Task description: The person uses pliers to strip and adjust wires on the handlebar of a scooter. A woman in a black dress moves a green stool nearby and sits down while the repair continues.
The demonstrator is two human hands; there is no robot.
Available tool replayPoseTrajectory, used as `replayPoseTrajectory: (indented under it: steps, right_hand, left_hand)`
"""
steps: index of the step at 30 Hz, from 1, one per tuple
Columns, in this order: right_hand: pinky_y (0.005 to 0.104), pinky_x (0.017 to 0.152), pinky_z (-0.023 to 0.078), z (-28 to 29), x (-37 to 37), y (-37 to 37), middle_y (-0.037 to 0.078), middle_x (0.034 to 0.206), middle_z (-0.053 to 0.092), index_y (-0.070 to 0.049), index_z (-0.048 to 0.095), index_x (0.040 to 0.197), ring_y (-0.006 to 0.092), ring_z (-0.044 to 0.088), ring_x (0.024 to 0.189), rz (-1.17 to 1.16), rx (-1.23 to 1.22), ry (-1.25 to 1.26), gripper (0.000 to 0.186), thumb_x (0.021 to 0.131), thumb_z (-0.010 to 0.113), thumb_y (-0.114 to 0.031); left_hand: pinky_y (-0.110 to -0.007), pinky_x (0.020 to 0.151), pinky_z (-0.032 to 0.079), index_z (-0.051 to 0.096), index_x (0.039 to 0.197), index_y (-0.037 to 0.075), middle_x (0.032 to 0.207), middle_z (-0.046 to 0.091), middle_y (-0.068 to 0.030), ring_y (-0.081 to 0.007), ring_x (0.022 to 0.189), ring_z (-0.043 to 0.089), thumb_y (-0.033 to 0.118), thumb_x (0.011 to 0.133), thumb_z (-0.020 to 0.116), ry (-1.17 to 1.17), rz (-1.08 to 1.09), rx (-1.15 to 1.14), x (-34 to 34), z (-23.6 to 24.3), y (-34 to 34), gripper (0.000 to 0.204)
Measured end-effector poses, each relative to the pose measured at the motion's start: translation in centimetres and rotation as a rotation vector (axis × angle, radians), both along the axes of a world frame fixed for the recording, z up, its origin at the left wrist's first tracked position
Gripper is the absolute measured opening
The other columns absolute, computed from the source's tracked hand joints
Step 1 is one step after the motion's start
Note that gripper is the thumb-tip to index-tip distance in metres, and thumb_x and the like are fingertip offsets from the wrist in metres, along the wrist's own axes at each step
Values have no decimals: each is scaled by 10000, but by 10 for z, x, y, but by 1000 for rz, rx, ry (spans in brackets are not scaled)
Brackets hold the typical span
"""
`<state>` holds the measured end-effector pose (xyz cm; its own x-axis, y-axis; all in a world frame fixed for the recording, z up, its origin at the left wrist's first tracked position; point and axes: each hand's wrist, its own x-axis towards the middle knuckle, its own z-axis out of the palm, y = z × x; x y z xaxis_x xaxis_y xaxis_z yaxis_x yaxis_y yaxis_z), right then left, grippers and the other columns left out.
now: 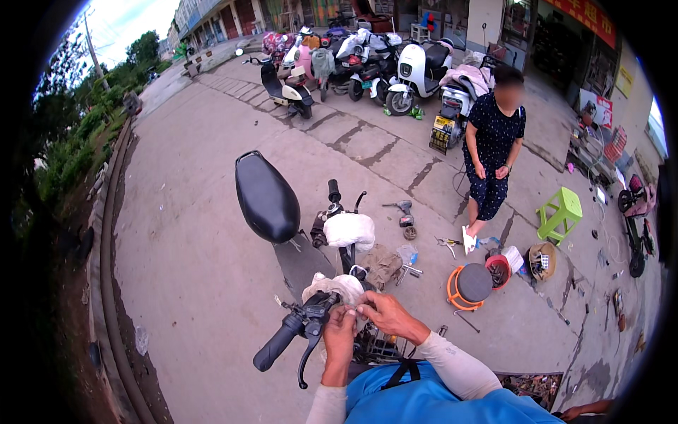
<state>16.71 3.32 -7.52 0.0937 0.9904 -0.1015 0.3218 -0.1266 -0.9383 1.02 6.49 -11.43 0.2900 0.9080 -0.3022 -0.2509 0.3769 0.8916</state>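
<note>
An electric scooter stands in front of me, with its black seat (267,198) farther off. My left hand (340,331) is closed in a pinch beside the near black handlebar grip (279,343) and its brake lever (306,364). Close to it, my right hand (390,315) also pinches, its fingertips almost meeting those of the left. Both work at a crumpled whitish covering (348,287) on the handlebar; what lies between the fingers is too small to make out. A second white covering (351,230) wraps the bar near the far grip (333,189).
On the pavement lie a cordless drill (405,209), pliers (448,244), a brown rag (382,266) and wrenches (409,271). To the right are an orange stool with a dark top (474,283), a red basin (498,271), a green stool (560,214) and a standing person (494,134). Scooters (417,71) line the back.
</note>
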Motion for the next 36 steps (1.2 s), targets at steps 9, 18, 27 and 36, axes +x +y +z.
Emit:
replayPoseTrajectory:
  steps: [9, 18, 27, 36]
  right_hand:
    - [380, 686, 526, 1, 0, -1, 135, 818, 697, 20, 646, 1054, 233, 674, 750, 0, -5, 24, 226, 993, 595, -191]
    - [392, 692, 520, 5, -1, 0, 141, 823, 694, 22, 649, 1034, 243, 666, 754, 11, 13, -17, 247, 992, 602, -217]
    - [381, 664, 502, -6, 1, 8, 127, 798, 679, 23, 659, 1014, 220, 634, 721, -12, 25, 44, 307, 989, 609, -279]
    - [225, 549, 397, -20, -2, 17, -11, 736, 615, -25, 682, 890, 60, 521, 624, -94, -213, 553, 210, 994, 602, -189]
  left_hand:
    - [-211, 497, 361, 648, 1082, 22, 766, 600, 23, -29, 569, 448, 84, 972, 649, 78, 49, 31, 4, 8, -2, 125]
    - [-209, 496, 349, 660, 1048, 40, 748, 582, 41, -22, 576, 443, 112, 987, 632, 82, 66, 46, 6, 7, -2, 99]
    - [-207, 509, 345, 661, 1070, 41, 770, 573, 49, -26, 593, 442, 121, 995, 617, 97, 53, 36, 7, 6, 0, 118]
    - [-195, 504, 343, 667, 1166, 33, 783, 568, 54, -14, 607, 438, 96, 993, 629, 6, 91, -42, 8, 4, 0, 188]
